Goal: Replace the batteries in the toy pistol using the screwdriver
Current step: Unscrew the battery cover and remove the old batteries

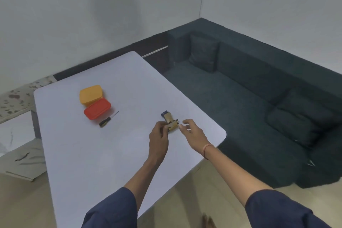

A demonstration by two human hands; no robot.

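A small gold and blue toy pistol (pixel 170 120) lies on the white table (pixel 114 150) near its right edge. My left hand (pixel 159 138) has its fingers curled round the pistol's near end. Just to the right, my right hand (pixel 191 132) hovers with loosely curved fingers that hold nothing; its fingertips are close to the toy. A screwdriver (pixel 108 119) with a black and yellow handle lies on the table well to the left of the pistol, untouched. No loose batteries can be made out.
A yellow box (pixel 91 94) and a red box (pixel 97 110), both with lids on, sit side by side just beyond the screwdriver. A dark corner sofa (pixel 259 98) with cushions runs along the table's right side. Flat boards lie on the floor at left.
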